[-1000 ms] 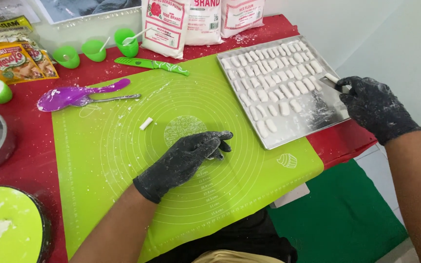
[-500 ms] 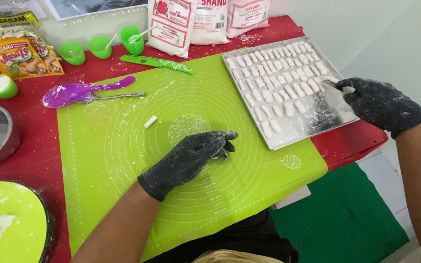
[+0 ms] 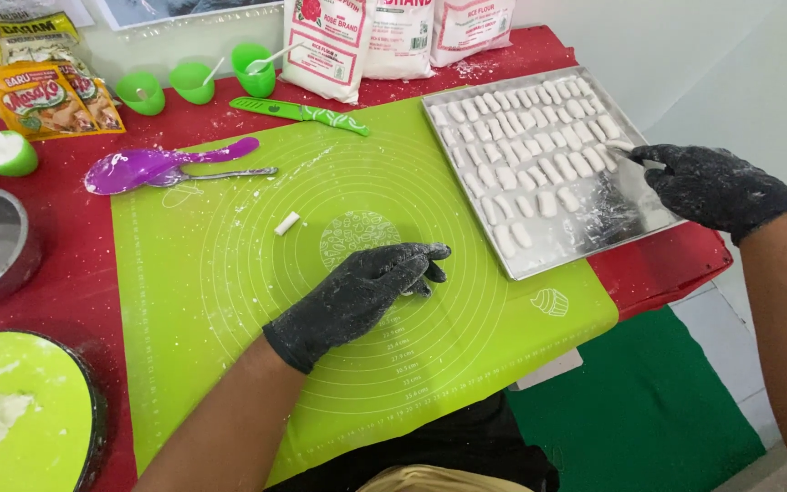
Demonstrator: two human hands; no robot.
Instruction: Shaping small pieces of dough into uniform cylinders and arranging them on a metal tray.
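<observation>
Partly hidden, left hand (image 3: 366, 290) presses the mat (image 3: 229, 301), grip unclear; right hand (image 3: 708, 187) pinches a dough piece (image 3: 619, 146).

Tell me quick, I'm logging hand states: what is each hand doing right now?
Left hand: palm down, pressing on the green mat; anything under it is hidden.
Right hand: fingertips pinching a white dough piece at the metal tray.

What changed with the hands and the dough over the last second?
Very little. The right hand stays at the tray edge, pinching a dough piece beside the rows. The left hand stays flat on the mat. The loose piece and purple spoon have not moved.
</observation>
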